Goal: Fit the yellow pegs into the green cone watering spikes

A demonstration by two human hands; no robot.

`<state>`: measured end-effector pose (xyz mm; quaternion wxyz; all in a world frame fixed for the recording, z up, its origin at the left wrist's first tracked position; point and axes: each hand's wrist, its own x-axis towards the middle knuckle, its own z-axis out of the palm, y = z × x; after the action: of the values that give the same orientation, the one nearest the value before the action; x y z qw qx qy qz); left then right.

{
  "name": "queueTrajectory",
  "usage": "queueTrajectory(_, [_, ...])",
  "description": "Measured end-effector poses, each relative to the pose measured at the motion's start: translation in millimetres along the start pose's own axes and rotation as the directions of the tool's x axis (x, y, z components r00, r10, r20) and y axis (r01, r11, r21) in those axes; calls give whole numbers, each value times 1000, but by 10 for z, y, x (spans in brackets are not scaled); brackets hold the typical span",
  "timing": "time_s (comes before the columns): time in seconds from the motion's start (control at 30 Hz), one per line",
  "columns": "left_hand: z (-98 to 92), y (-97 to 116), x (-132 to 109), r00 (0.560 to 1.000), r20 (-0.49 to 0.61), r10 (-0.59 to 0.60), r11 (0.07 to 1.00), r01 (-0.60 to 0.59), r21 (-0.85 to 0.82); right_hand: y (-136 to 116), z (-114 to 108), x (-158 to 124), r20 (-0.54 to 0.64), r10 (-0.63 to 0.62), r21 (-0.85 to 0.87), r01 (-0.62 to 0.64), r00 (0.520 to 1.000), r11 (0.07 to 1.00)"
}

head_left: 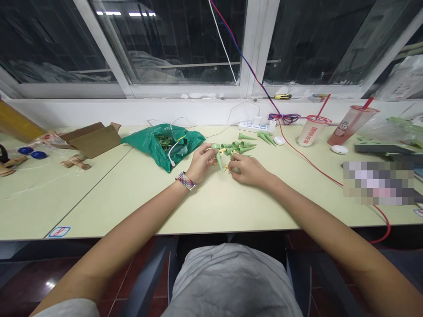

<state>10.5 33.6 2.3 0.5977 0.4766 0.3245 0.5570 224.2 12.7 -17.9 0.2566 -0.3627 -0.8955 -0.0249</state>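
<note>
- Head view: left hand [200, 163] pinches a green cone [218, 160], long axis running near, tip down.
- Right hand [250, 171]: fingers narrow, just right of the cone, beside yellow sticks [226, 167]; grip unclear.

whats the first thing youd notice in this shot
The eye lands mid-table, where the left hand and right hand pinch small green pointed cones on yellow sticks. Just left lies a crumpled green plastic bag; further right stand two plastic drink cups with red straws, beside a red cable.
</note>
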Motion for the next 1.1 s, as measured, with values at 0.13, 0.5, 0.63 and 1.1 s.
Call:
queueTrajectory(0.13, [12, 0, -4, 1000, -5, -25, 1000, 25, -19, 13, -18, 29, -53, -72, 51, 75, 996, 996])
queueTrajectory(0.5, [-24, -56, -19, 994, 104, -21, 1000, 19, 23, -7, -50, 69, -355, 137, 442, 37, 925, 896])
queueTrajectory(0.63, [-13, -39, -36, 988, 151, -23, 1000, 20, 24, -38, -18, 76, -403, 180, 489, 45, 897, 871])
queueTrajectory(1.1, [-10, -60, -51, 980, 189, -55, 997, 42, 68, -79, -14, 71, -385, 217, 532, 24, 897, 846])
